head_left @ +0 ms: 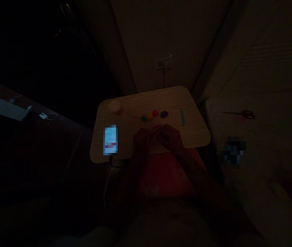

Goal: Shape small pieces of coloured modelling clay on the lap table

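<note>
A pale surface [277,144] spreads well off to the right of the fingers, and a wood-grain table [125,133] with rounded corners lies beneath them. Red patterned cloth [166,171] shows on the near side of the fingers, between the forearms. The left hand [142,139] and right hand [170,135] meet near the table's front edge, fingers curled and tips close together; in this dimness I cannot fairly tell whether either pinches something.

Scissors [240,113] lie on the pale surface, far right of the fingers. A glowing phone [110,140] lies left of the left fingers, its screen text blurred into blocks, with a reddish band low on it. Beyond the fingers, on the wall, is a socket plate [158,63] with a plug in its right side; any marking there is too dark to read. A lidded tub [115,107] stands beyond and left of the left fingers, its side label illegible.

A teal strip [182,118] lies beyond and right of the right fingers. Just past the fingertips sit a purple lump [164,114] and a row of green [143,118], orange [149,116] and red balls [155,113]. Nearest the fingertips, just beyond them, is a small red piece [156,126].
</note>
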Available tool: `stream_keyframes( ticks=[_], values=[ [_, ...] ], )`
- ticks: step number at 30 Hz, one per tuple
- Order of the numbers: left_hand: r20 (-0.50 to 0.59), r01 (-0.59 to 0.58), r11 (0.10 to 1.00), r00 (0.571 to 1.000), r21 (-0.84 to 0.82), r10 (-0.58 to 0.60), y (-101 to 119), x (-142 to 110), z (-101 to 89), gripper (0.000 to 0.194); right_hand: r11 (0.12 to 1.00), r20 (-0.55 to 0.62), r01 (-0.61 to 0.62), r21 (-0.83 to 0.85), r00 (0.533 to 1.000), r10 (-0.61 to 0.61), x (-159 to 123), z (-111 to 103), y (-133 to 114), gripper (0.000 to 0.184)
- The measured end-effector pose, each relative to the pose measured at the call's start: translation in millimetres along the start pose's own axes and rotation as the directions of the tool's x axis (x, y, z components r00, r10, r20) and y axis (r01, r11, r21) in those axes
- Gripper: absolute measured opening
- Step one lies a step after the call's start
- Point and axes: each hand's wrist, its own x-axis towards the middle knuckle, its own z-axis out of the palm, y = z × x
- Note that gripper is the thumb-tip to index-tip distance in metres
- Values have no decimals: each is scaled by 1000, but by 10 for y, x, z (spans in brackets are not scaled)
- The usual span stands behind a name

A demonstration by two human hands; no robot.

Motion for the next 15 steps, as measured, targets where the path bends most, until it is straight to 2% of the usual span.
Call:
stream_keyframes(
  ticks=[4, 10, 15],
  values=[
    [-22, 24, 1000, 999, -4, -24, -8, -5, -5, 32, 1000, -14, -7, -11, 1000, 7, 3, -2, 15, 10],
    [2, 37, 999, 999, 0, -37, 2, 9, -13, 31, 997, -54, -24, -67, 998, 20, 0, 0, 38, 18],
    [-5, 40, 999, 999, -21, -40, -8, 8, -14, 30, 997, -41, -51, -54, 998, 49, 1, -7, 34, 20]
  ],
)
